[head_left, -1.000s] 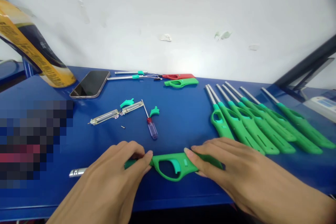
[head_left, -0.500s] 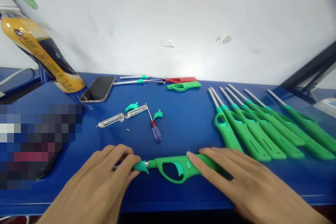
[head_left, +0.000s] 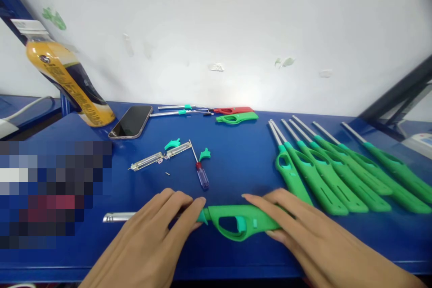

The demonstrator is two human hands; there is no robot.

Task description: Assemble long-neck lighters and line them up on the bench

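Note:
A green long-necked lighter (head_left: pixel 248 218) lies crosswise near the table's front edge, its silver tube pointing left. My left hand (head_left: pixel 158 229) is closed around the tube where the teal collar meets the green body; the tube's tip shows beyond it. My right hand (head_left: pixel 303 229) grips the handle end, thumb below and fingers above. The teal trigger (head_left: pixel 240 224) sits inside the guard. Behind my hands lie a screwdriver (head_left: pixel 202 175) with a purple clear handle, two clear lighter fuel tanks (head_left: pixel 147 161) and loose teal triggers (head_left: pixel 204 154).
Several green lighters (head_left: pixel 324 184) lie in a row at right. Red and green lighter casings (head_left: pixel 236 118) with silver tubes (head_left: pixel 172 113) lie by the wall. A phone (head_left: pixel 131 121) and a yellow drink bottle (head_left: pixel 72 78) are at left, behind a blurred-out patch.
My left hand has moved right along the tube, and the teal collar now meets the green body. The tube's tip has come into sight. The view has tilted slightly up.

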